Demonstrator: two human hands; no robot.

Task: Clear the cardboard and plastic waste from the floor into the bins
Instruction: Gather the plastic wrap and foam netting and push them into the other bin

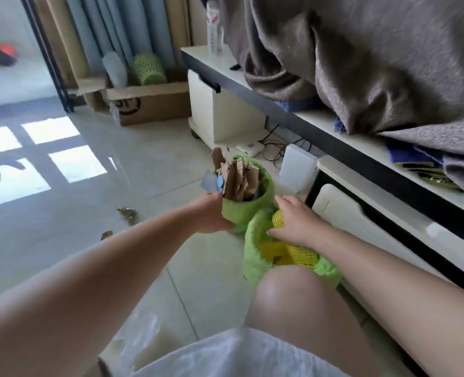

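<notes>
The far bin [248,202], lined with a green bag, stands upright on the tiled floor [133,164], its mouth pointing up. It is packed with torn cardboard strips [237,178] that stand on end, long axes near vertical, tops poking above the rim; a grey-blue plastic piece [210,183] sticks out at the bin's left rim. The left hand [212,213] grips this bin's left side near the rim, fingers curled round the green liner.

Just nearer and to the right, touching it, the yellow bin [293,251] with a perforated wall lies tilted, its mouth toward the left, its green bag [255,257] bunched around the rim. What is inside cannot be told beyond a small brown scrap. The right hand [297,221] rests on the upper edge of the yellow bin, fingers bent over the rim; how firmly it holds I cannot tell.

Left of the bins, well apart from both hands, two small brown scraps [126,213] lie on the floor. A clear plastic sheet [141,333] lies near the person's knee [282,295], at the bottom.
</notes>
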